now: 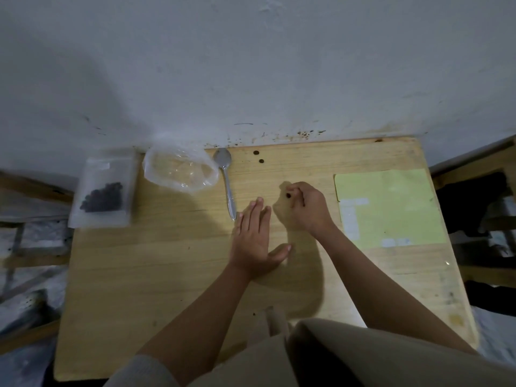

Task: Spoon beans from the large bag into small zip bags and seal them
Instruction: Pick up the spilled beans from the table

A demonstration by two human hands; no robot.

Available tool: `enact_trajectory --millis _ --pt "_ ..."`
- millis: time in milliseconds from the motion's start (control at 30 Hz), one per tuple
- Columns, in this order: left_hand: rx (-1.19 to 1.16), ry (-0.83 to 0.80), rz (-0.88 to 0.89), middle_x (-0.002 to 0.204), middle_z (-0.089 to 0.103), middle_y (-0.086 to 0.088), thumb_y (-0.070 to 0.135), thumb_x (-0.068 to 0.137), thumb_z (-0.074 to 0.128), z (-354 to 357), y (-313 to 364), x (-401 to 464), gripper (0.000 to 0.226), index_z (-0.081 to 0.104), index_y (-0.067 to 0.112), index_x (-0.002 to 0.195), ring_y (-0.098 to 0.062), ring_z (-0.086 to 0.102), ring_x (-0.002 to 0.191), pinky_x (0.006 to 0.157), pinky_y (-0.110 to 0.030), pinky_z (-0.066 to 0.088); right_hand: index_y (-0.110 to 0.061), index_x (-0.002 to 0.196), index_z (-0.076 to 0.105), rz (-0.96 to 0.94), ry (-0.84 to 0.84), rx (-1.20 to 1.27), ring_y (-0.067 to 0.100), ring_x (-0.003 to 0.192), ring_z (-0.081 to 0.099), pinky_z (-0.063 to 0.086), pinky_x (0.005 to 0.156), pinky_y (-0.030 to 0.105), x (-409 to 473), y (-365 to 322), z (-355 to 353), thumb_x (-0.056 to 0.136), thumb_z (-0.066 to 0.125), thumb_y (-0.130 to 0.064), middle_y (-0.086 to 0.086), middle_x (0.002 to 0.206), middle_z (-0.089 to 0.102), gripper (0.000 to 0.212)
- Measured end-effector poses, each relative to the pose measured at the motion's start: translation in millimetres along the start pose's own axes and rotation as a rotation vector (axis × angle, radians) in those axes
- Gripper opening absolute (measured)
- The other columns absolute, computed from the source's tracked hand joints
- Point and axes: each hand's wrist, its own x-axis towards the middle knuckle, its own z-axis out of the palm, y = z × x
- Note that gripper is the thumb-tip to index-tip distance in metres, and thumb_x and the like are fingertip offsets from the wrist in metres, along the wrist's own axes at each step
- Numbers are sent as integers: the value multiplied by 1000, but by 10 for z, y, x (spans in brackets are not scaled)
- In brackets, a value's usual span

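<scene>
My right hand (307,208) is curled at the table's middle, pinching a dark bean (287,195) between its fingertips. Just left of it my left hand (257,236) lies flat on the wood with its fingers together and holds nothing. A metal spoon (226,180) rests beside the left fingertips, bowl toward the wall. The large clear bag (180,171) sits crumpled at the back left and looks empty. A small zip bag (102,191) with dark beans in it lies at the table's left edge. Two loose beans (258,157) lie near the back edge.
A light green sheet (391,208) with pale small bags on it covers the right side of the wooden table (167,275). A grey wall stands right behind the table. Wooden frames and dark clutter flank both sides. Cream clothing fills the bottom of the view.
</scene>
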Motion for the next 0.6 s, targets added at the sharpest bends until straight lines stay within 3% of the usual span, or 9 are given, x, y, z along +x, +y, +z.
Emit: enact_trajectory --millis 133,267,333,433,500,600 --pt "-9 14 -2 157 20 -12 66 76 49 6 0 -6 92 33 6 144 -25 14 145 116 -45 9 -4 106 64 4 33 106 1 64 54 39 66 3 -9 -26 -24 94 42 -1 -8 68 57 25" --pt "-11 2 0 158 16 -10 67 77 47 -2 -4 -3 92 30 7 145 -24 10 146 116 -44 7 -4 102 66 64 98 152 6 82 57 38 72 3 7 -36 -50 95 42 -4 -1 95 65 26" --pt "-17 3 -3 158 15 -10 67 77 46 -9 0 1 92 30 8 145 -23 9 146 116 -43 5 -5 100 68 118 101 150 3 73 56 38 66 6 10 -36 -50 96 43 -7 1 94 67 26" --pt "-16 10 -2 158 15 -9 67 77 46 -13 3 -1 92 30 8 146 -23 8 146 115 -42 2 -4 103 70 -7 118 -26 1 54 51 36 55 5 -14 -23 -40 92 55 -16 2 73 66 22" --pt "-26 7 -4 158 14 -9 67 77 46 -11 3 -3 93 29 8 146 -23 8 146 115 -42 1 -6 106 70 -103 90 -142 13 62 60 44 60 16 -27 12 -22 86 66 -25 7 75 71 28" --pt "-31 15 -6 158 15 -8 67 76 48 -9 8 5 92 30 9 145 -22 9 146 115 -40 -1 -14 103 71 -96 13 -271 23 80 66 43 63 25 -9 89 39 88 62 -30 7 88 72 24"
